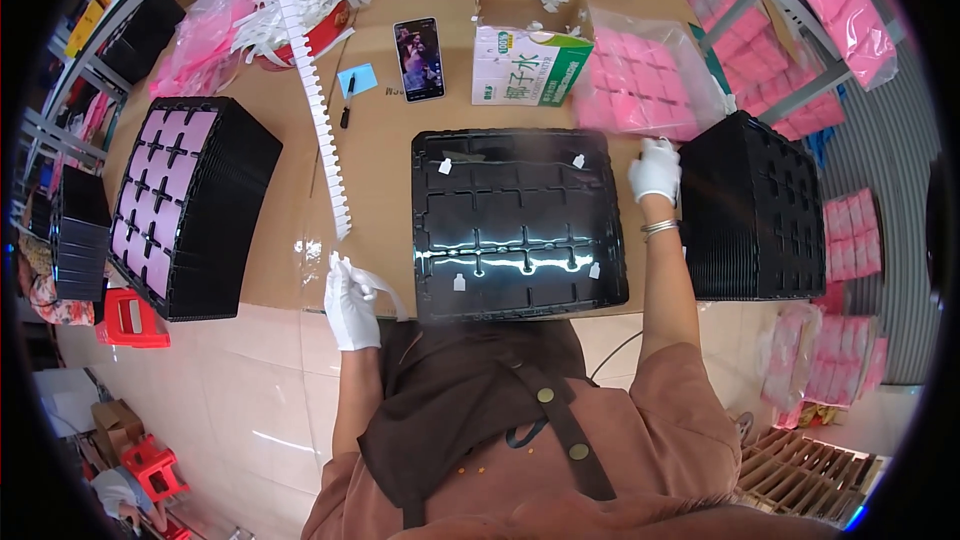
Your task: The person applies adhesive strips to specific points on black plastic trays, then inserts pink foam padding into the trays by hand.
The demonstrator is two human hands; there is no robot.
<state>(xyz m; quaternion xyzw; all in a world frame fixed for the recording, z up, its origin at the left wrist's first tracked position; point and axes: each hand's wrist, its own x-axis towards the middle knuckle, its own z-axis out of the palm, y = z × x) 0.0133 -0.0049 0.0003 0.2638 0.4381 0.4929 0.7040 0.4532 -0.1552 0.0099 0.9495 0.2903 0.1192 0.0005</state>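
Note:
In a white glove, my left hand [350, 308] pinches the near end of a long strip of small white stickers [322, 130], by the table's front edge. A loose white tail of backing [385, 290] curls beside those fingers. A black plastic tray [518, 205] lies in front of me, with small white stickers near its corners. My right hand [656, 172], also gloved, is beside the tray's far right corner, close to a tall stack of black trays [755, 210]. Its fingers are curled; what they hold, if anything, cannot be made out.
On the left stands another tray stack [195, 205] with pink pieces on top. Beyond the tray are a phone [418, 60], a pen [347, 105] on blue paper, a carton [530, 55] and a bag of pink packs [640, 80]. White strips [325, 15] lie heaped at far left.

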